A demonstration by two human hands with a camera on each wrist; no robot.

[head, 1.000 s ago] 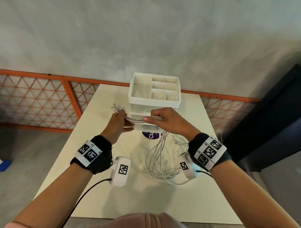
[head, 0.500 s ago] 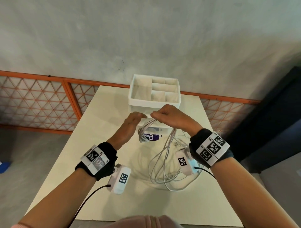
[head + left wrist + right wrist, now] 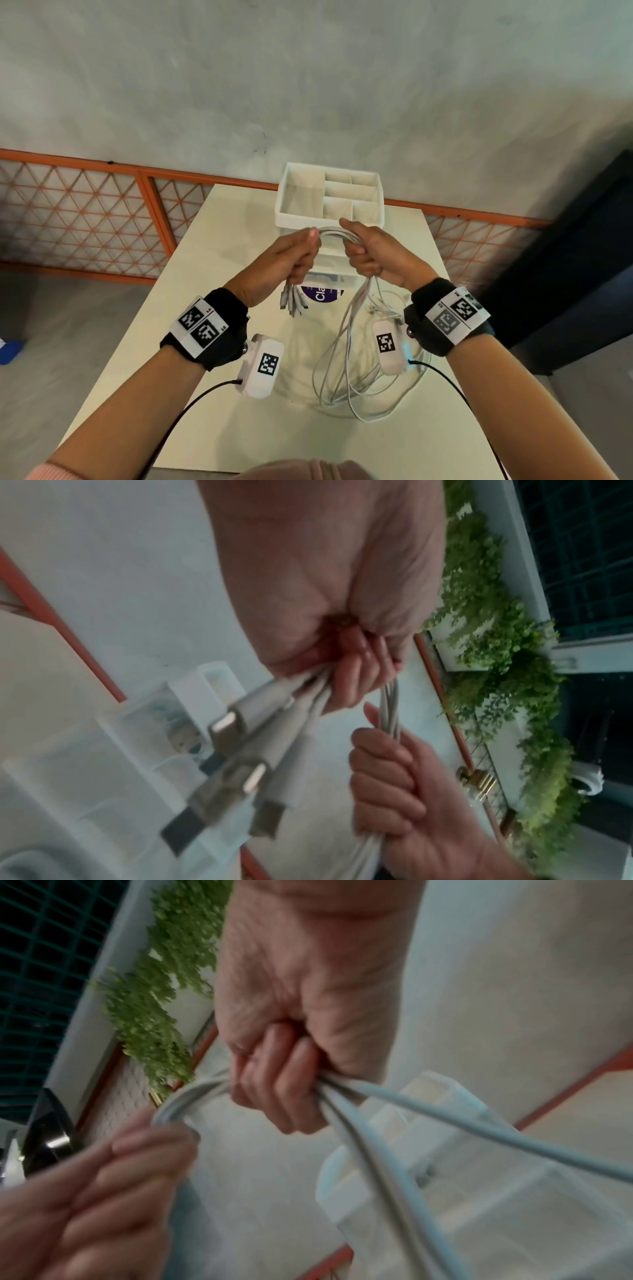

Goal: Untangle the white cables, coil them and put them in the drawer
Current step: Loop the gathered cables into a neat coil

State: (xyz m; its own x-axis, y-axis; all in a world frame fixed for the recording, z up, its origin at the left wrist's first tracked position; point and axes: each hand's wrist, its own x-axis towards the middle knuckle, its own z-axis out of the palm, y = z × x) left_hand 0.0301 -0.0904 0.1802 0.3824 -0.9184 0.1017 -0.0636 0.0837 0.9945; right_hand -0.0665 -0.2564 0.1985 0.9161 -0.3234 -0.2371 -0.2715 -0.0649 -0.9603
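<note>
Several white cables (image 3: 334, 234) run as one bundle in an arch between my two hands above the table. My left hand (image 3: 297, 255) grips the bundle near its plug ends (image 3: 292, 302), which hang below the fist; the left wrist view shows the plugs (image 3: 240, 748) close up. My right hand (image 3: 368, 251) grips the same bundle (image 3: 192, 1096) a short way along. From it the rest of the cables (image 3: 352, 370) hang down and lie in loose loops on the table. The white drawer unit (image 3: 329, 200) stands just behind my hands, its top tray divided into compartments.
The cream table (image 3: 144, 370) is narrow, with edges close on both sides. An orange lattice railing (image 3: 85, 219) and a grey wall run behind it. A purple round label (image 3: 320, 294) shows on the unit's clear front below my hands. A dark panel stands at right.
Both hands rose and turned into fists on the bundle. The left hand now holds the cables with the plug ends hanging down, and the cable arches between the hands.
</note>
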